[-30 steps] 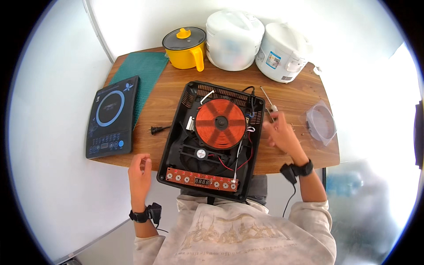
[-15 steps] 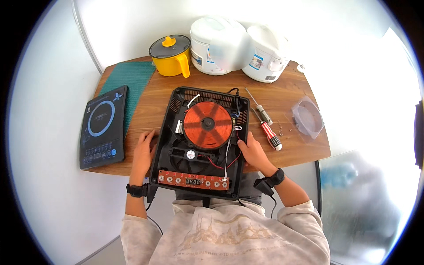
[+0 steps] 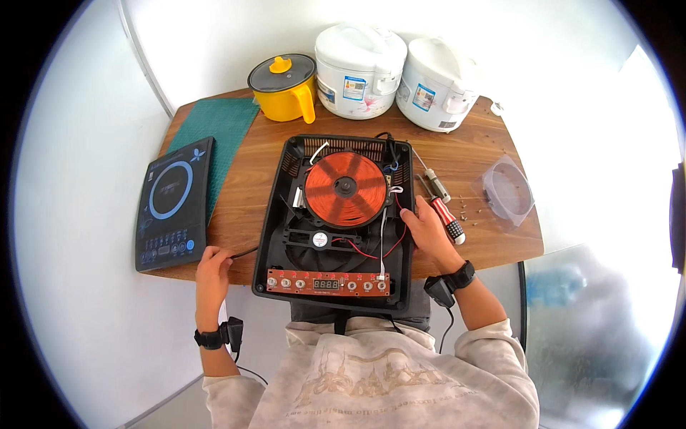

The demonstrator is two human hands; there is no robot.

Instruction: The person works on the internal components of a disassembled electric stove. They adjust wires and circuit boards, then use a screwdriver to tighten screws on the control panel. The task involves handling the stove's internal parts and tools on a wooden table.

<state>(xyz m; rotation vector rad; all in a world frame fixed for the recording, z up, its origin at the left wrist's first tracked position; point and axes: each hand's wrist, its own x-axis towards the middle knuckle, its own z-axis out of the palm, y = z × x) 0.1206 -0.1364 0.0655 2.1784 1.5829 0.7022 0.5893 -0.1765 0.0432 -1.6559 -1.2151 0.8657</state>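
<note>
An opened induction cooker base [image 3: 336,263] lies at the table's near edge, its black housing showing a round copper coil [image 3: 345,187], a fan and a red-brown button board [image 3: 325,283]. Left of it, my left hand [image 3: 212,275] pinches a black cord [image 3: 245,252] that runs toward the housing's left side. My right hand [image 3: 429,232] grips the right wall of the housing, thumb over the rim and fingers outside. Just past that hand lie a red-striped screwdriver [image 3: 446,217] and a second screwdriver with a grey handle [image 3: 437,186].
The cooker's glass top panel [image 3: 171,204] rests at the left, partly on a green mat [image 3: 232,132]. A yellow pot [image 3: 284,100] and two white rice cookers [image 3: 359,71] line the back. A clear plastic container [image 3: 509,189] and several loose screws [image 3: 464,212] are at the right.
My left hand has left the housing's left side and moved outward with the black cord between its fingers. My right hand stays on the right wall; the whole view has shifted slightly.
</note>
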